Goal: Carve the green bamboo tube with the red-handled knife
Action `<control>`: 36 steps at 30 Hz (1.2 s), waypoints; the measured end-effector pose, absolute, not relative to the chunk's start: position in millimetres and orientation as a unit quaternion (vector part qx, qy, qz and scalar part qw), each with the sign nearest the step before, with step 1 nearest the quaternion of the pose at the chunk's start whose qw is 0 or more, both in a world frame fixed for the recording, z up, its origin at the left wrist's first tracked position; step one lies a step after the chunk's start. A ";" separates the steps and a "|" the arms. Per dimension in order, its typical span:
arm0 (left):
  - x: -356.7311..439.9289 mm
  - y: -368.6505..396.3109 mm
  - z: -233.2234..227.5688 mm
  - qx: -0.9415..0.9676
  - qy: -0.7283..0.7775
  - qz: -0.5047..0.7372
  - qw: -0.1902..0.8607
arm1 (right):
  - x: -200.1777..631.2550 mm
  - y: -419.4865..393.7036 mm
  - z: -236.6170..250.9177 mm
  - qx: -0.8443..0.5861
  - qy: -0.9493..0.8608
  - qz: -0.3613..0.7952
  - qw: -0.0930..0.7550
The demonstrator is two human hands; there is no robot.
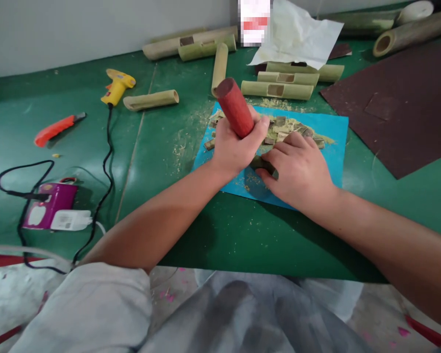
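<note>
While I look down through the head camera, this is what I can report:

Left hand: my left hand (pixel 235 147) is wrapped tight around the red wooden handle (pixel 235 108), which tilts up and away from me; whatever tool end it has is hidden beneath the fist.
Right hand: my right hand (pixel 297 171) lies palm down, fingers pressed together on a small dark bamboo piece (pixel 265 165), pinning it to the blue sheet (pixel 334 135).
Progress: a heap of cut bamboo chips (pixel 290 128) and loose shavings sits on the sheet just beyond both hands, so I judge much cutting is done; several bamboo tubes (pixel 277 89) lie further back, some already notched.
Edges: the piece sits near the sheet's near edge, well inside the green worktop (pixel 213 230).
Open room: bare worktop lies between the sheet and the near edge; brown sandpaper (pixel 397 108) is to the right, and a glue gun (pixel 116 86), its cord and an orange cutter (pixel 57 128) are well apart to the left.
</note>
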State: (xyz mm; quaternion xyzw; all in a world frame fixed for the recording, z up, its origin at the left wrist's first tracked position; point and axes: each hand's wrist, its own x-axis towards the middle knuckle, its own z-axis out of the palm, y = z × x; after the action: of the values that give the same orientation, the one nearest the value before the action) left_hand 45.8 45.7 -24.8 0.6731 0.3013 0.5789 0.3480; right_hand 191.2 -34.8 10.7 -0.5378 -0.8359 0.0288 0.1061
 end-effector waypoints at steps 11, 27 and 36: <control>44.8 44.3 -27.3 0.665 0.304 0.597 0.330 | 193.3 -36.6 10.0 -0.523 -0.846 0.009 0.105; 45.9 45.4 -26.8 0.673 0.297 0.554 0.390 | 194.2 -29.2 3.6 -0.494 -0.860 0.052 0.117; 43.3 46.7 -22.3 0.634 0.304 0.589 0.399 | 194.3 -32.1 5.8 -0.506 -0.855 0.012 0.111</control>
State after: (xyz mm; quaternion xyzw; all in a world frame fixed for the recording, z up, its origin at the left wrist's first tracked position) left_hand 43.3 46.7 -22.3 0.6337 0.3040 0.5890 0.3988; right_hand 194.3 -32.1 5.8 -0.5064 -0.8550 0.0122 0.1114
